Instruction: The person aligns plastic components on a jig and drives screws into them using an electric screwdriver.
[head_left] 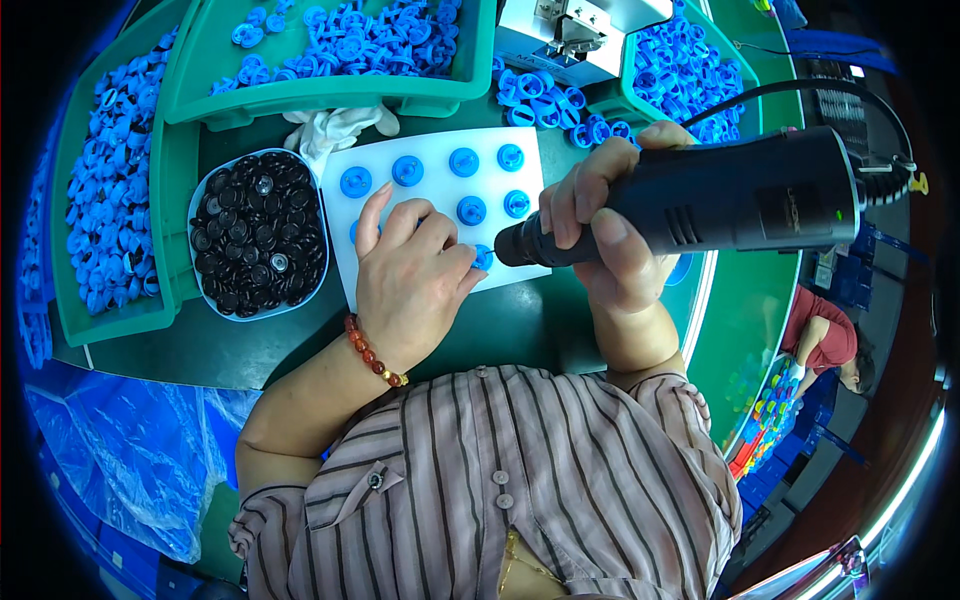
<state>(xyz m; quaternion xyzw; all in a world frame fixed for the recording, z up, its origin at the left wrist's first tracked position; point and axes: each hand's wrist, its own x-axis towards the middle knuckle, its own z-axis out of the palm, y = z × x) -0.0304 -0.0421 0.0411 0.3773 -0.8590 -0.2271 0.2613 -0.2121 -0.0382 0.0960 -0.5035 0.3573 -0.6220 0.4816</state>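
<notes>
My right hand (618, 215) is wrapped around a thick black corded power tool (735, 205), which looks like an electric screwdriver. It lies nearly level, its narrow nose pointing left at a round blue plastic part (482, 258). Whether its tip touches that part I cannot tell. The thumb and index finger of my left hand (412, 275) pinch the same part at its left edge, other fingers raised. A white board (435, 148) beneath carries several more round blue parts (463, 162) in rows; my left hand partly covers some of them.
Left of the board stands a white tub (322, 215) of small black round pieces. Green bins (330, 103) with blue plastic parts line the far and left sides. A white glove (340, 128) lies behind the board, near a metal-topped device (560, 45). Another person (830, 335) sits far right.
</notes>
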